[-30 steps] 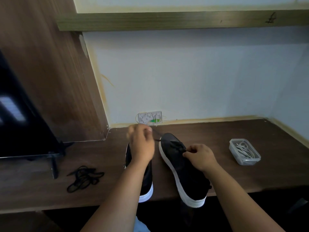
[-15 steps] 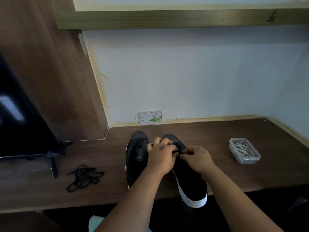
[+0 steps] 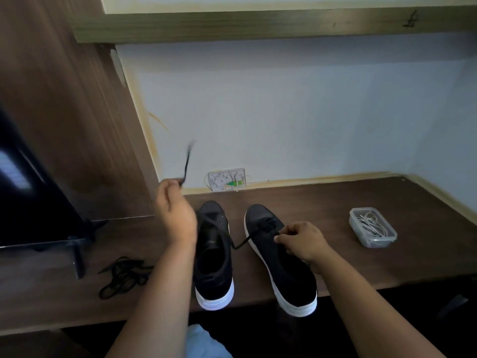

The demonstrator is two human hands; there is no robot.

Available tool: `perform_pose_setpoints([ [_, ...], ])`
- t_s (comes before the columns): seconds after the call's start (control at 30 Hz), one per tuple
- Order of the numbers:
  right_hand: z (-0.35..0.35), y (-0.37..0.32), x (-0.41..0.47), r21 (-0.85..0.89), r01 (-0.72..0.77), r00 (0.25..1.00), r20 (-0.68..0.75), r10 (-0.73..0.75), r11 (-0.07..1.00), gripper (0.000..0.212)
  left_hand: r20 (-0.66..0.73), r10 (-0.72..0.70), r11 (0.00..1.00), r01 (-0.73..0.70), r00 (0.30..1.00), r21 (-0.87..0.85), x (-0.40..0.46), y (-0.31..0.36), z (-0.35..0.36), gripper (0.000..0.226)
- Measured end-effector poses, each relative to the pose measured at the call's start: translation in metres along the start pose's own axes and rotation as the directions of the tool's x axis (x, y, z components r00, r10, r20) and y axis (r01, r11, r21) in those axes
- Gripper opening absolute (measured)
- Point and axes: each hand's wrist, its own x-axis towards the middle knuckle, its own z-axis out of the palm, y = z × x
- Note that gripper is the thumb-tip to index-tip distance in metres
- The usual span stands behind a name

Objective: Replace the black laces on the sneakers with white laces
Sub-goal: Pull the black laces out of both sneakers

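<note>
Above left sneaker (image 3: 214,257), left hand (image 3: 175,213) fingers pinch black lace (image 3: 186,161); right hand (image 3: 300,241) fingers pinch lace on right sneaker (image 3: 281,264).

The left hand (image 3: 175,210) is rising toward the desk's back edge, drawing the black lace (image 3: 186,161) out of the right sneaker (image 3: 281,259).

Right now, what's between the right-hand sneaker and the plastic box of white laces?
Nothing: in the head view, bare brown desk top runs from the right-hand sneaker to the clear plastic box of white laces.
</note>
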Motion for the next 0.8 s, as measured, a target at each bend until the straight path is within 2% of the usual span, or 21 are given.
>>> perform_pose_setpoints([
  [0.03, -0.001, -0.001, 0.000, 0.044, 0.003, 1.000, 0.009, -0.003, 0.999, 0.017, 0.060, -0.043, 0.996, 0.038, 0.997, 0.083, 0.001, 0.005, -0.006, 0.020],
  [0.07, -0.003, -0.001, 0.001, 0.112, -0.001, 1.000, 0.007, 0.000, 0.994, 0.022, 0.154, -0.084, 0.966, 0.043, 0.984, 0.256, 0.002, 0.006, -0.011, 0.026],
  [0.1, -0.006, -0.002, 0.002, 0.177, -0.007, 1.000, -0.008, 0.008, 0.984, 0.025, 0.276, -0.159, 0.865, -0.001, 0.948, 0.501, 0.002, 0.005, -0.014, 0.033],
  [0.13, -0.008, -0.001, 0.004, 0.196, -0.004, 0.999, -0.040, 0.012, 0.981, 0.025, 0.383, -0.278, 0.645, -0.124, 0.881, 0.754, -0.001, 0.005, -0.015, 0.037],
  [0.17, -0.010, 0.002, 0.007, 0.131, 0.014, 0.997, -0.082, -0.004, 0.991, 0.022, 0.441, -0.400, 0.354, -0.309, 0.803, 0.883, -0.007, 0.005, -0.013, 0.036],
  [0.2, -0.011, 0.006, 0.010, 0.014, 0.030, 0.994, -0.104, -0.028, 0.999, 0.018, 0.471, -0.482, 0.128, -0.472, 0.739, 0.872, -0.016, 0.006, -0.008, 0.028],
  [0.23, -0.011, 0.008, 0.011, -0.105, 0.039, 0.995, -0.089, -0.049, 0.994, 0.016, 0.510, -0.504, 0.037, -0.572, 0.698, 0.820, -0.027, 0.009, -0.001, 0.018],
  [0.27, -0.011, 0.010, 0.010, -0.198, 0.046, 0.997, -0.053, -0.057, 0.979, 0.016, 0.561, -0.490, 0.030, -0.630, 0.667, 0.776, -0.039, 0.010, 0.006, 0.014],
  [0.33, -0.008, 0.012, 0.009, -0.260, 0.066, 0.998, -0.001, -0.069, 0.963, 0.021, 0.668, -0.375, 0.100, -0.688, 0.643, 0.719, -0.062, 0.007, 0.021, 0.025],
  [0.4, -0.009, 0.008, 0.005, -0.260, 0.081, 0.997, 0.004, -0.083, 0.962, 0.023, 0.725, -0.187, 0.221, -0.691, 0.663, 0.688, -0.073, 0.005, 0.033, 0.024],
  [0.47, -0.011, 0.005, 0.004, -0.239, 0.103, 0.995, 0.015, -0.102, 0.965, 0.020, 0.734, -0.097, 0.376, -0.659, 0.672, 0.652, -0.079, -0.003, 0.040, 0.022],
  [0.53, -0.013, 0.006, 0.003, -0.199, 0.132, 0.990, 0.075, -0.119, 0.971, 0.025, 0.728, -0.211, 0.534, -0.546, 0.653, 0.645, -0.090, -0.013, 0.043, 0.030],
  [0.57, -0.013, 0.006, 0.002, -0.190, 0.145, 0.986, 0.107, -0.127, 0.971, 0.032, 0.713, -0.321, 0.563, -0.480, 0.624, 0.673, -0.096, -0.017, 0.045, 0.037],
  [0.63, -0.012, 0.009, 0.002, -0.216, 0.169, 0.983, 0.104, -0.150, 0.962, 0.039, 0.683, -0.457, 0.539, -0.433, 0.570, 0.722, -0.101, -0.025, 0.046, 0.047],
  [0.8, -0.018, 0.008, 0.004, -0.229, 0.156, 0.983, -0.056, -0.173, 0.961, 0.022, 0.698, -0.468, 0.533, -0.456, 0.542, 0.712, -0.090, -0.034, 0.046, 0.037],
])
